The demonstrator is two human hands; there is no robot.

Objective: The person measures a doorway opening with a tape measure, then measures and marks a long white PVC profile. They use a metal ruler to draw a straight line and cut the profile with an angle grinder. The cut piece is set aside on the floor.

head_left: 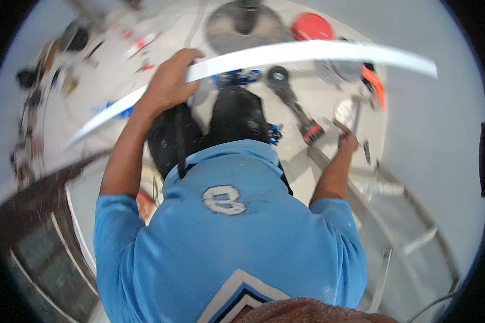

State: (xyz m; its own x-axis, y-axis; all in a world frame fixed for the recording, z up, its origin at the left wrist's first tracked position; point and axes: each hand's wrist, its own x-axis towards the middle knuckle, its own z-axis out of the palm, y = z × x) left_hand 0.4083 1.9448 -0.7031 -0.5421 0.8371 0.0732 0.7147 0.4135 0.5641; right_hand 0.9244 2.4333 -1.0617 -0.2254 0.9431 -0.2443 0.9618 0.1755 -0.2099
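step: handling long white strip (307,51), spans upper frame | left hand (170,81): gripping strip, upper left | right hand (348,141): right of frame, grip can't tell | next: likely needs ends steadied

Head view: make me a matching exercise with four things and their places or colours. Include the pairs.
1. White strip
2. Power tool
3. Ladder
4. Red round object

A. At the lower right
B. Beyond the strip, near the top edge
C. In the left hand
D. Mostly dark, red near one end

Pairs: 1-C, 2-D, 3-A, 4-B
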